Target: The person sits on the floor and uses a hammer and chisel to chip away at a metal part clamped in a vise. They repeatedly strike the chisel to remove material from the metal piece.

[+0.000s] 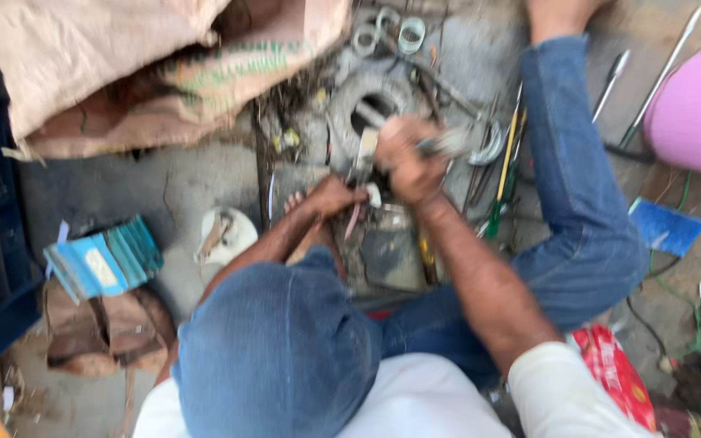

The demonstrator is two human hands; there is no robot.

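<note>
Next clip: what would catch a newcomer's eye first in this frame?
Probably the two hands meeting mid-frame: the right hand gripping a blurred metal tool, the left hand just below it against a small metal part. Next, the bright pink rounded object at the right edge, and the big tan sack slumped across the upper left.
</note>
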